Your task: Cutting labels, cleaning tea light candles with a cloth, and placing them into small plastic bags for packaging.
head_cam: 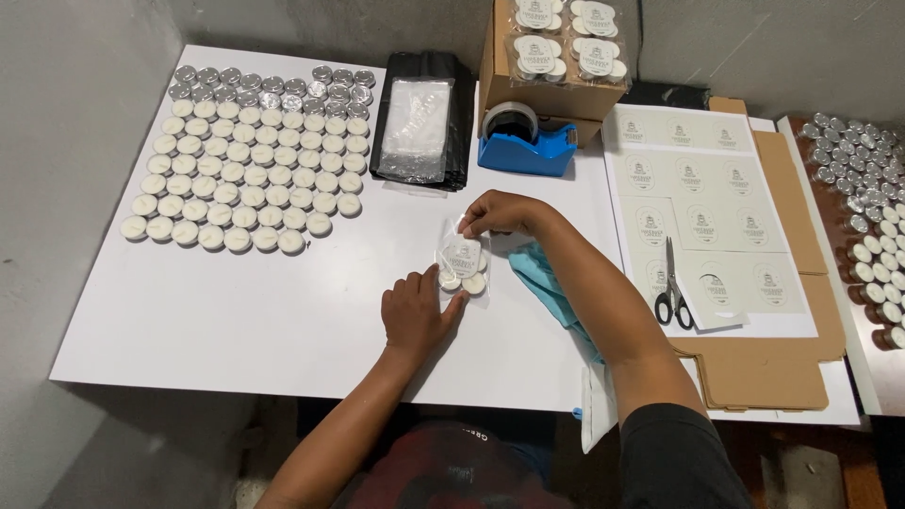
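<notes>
Clear bag (462, 262) of candles lies on the table (283, 302); right hand (500, 213) pinches its top closed, left hand (415, 311) fingers rest open against its side. Best keep it flat.

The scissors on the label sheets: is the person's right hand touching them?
Apart. The head view shows the right hand pinching the top of the clear candle packet, while the scissors lie off to the side on the label sheets.
</notes>
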